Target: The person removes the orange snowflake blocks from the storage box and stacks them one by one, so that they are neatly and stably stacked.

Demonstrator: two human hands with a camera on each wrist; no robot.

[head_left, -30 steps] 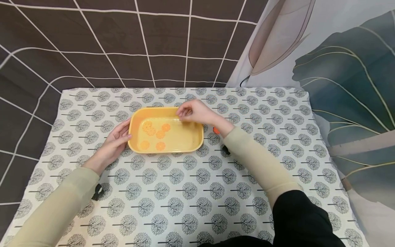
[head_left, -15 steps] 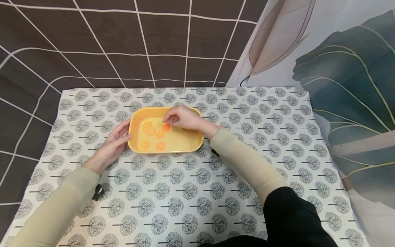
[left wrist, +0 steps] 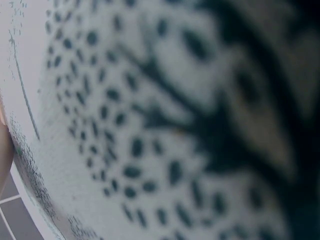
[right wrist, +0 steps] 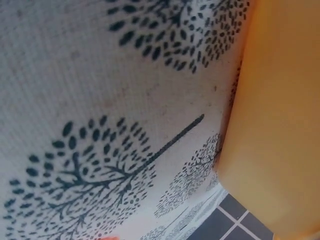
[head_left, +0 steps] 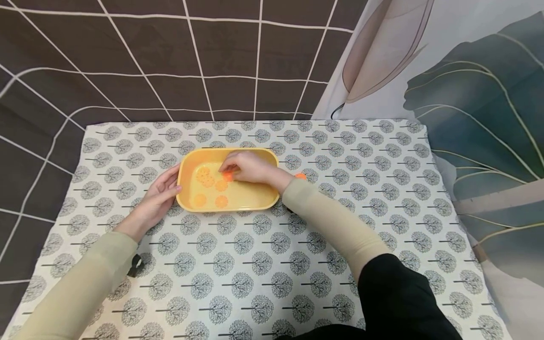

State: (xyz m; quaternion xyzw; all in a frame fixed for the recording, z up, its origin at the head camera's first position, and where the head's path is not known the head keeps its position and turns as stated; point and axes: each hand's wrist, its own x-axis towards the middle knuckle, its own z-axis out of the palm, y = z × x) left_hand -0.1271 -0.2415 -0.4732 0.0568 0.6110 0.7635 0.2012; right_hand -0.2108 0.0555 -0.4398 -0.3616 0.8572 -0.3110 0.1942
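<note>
A yellow rectangular tub (head_left: 255,206) sits on the tablecloth; its outer wall (right wrist: 272,125) fills the right side of the right wrist view. My left hand (head_left: 159,191) holds its left side, thumb at the rim and fingers along the outer wall. Inside the tub, my right hand (head_left: 248,166) pinches a bright orange slice (head_left: 228,176) with a scalloped edge, fingertips low near the bottom. Several similar, paler slices lie on the tub floor, among them an orange slice (head_left: 221,201) near the front wall and a yellowish slice (head_left: 200,199) beside it.
Another orange thing (head_left: 300,176) lies on the tablecloth right of the tub, partly hidden by my right forearm. The tree-print tablecloth (head_left: 238,274) covers the table. A dark wall covering with white lines (head_left: 170,52) rises behind; a patterned curtain (head_left: 480,141) hangs at the right.
My right hand has moved left and down from the tub's far right rim to the orange slice, which looks brighter now. The left hand has stayed at the tub's left side.
</note>
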